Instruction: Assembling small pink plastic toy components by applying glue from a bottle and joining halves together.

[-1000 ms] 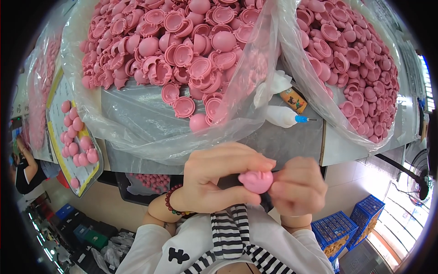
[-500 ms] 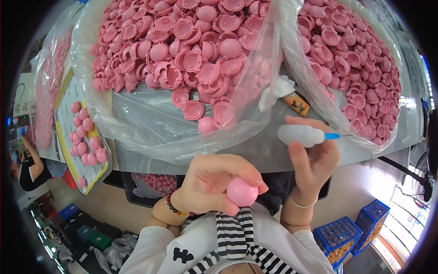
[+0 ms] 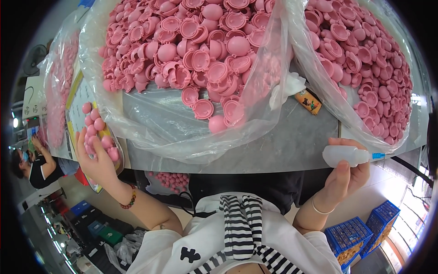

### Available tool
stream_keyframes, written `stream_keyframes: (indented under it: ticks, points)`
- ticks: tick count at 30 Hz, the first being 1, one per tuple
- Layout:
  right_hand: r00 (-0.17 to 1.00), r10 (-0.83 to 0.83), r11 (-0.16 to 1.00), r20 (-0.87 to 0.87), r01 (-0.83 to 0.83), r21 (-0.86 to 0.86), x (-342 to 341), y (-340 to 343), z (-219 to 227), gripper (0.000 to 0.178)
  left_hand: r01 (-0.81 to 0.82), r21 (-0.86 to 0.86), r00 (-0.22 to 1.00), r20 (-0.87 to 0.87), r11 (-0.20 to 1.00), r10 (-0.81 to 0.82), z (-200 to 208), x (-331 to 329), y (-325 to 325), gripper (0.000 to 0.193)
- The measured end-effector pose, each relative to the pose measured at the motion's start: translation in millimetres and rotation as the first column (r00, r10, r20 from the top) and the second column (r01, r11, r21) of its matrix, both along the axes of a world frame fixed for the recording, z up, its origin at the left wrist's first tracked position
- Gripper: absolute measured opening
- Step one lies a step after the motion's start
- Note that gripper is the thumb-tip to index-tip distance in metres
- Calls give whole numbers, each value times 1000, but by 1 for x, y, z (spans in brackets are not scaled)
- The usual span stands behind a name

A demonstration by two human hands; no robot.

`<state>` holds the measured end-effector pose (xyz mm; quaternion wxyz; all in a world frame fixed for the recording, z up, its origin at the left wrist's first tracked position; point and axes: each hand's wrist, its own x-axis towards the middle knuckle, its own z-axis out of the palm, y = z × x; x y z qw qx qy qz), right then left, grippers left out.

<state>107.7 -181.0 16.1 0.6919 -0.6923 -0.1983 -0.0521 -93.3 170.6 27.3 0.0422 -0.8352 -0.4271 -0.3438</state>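
My left hand (image 3: 97, 165) reaches over the sheet-lined tray (image 3: 96, 186) at the left, its fingers apart among several pink balls (image 3: 99, 123). Some balls touch or sit right behind the fingers, and none is plainly gripped. At the right, above the table's near edge, my right hand (image 3: 343, 181) holds a translucent white squeeze bottle (image 3: 336, 155) between thumb and fingers. The bottle lies sideways, its blue needle tip (image 3: 378, 155) pointing right.
An open plastic bag of pink half shells (image 3: 200, 61) fills the table's back, with another bag (image 3: 381, 77) at right. Between them lie a white tissue (image 3: 292, 85) and an orange packet (image 3: 308, 101). Blue crates (image 3: 349, 239) stand lower right. A co-worker (image 3: 41, 169) is far left.
My left hand has moved from the middle, where it held a pink ball, to the tray at the left. My right hand has carried the bottle further right and slightly nearer.
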Motion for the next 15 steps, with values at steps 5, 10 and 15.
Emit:
stream_keyframes:
  ticks: [5, 10, 15]
  points:
    - [999, 27, 1000, 29, -26, -11, -8, 7, 3, 37, 480, -184, 874, 182, 858, -450, 9, 55, -71, 23]
    - [997, 23, 999, 68, -21, -26, -13, 10, 3, 42, 688, -376, 695, 95, 621, -713, -6, 101, -104, 23]
    - [989, 127, 990, -70, -121, 78, -20, 9, 3, 44, 654, -337, 754, 219, 677, -620, 0, 96, -117, 19]
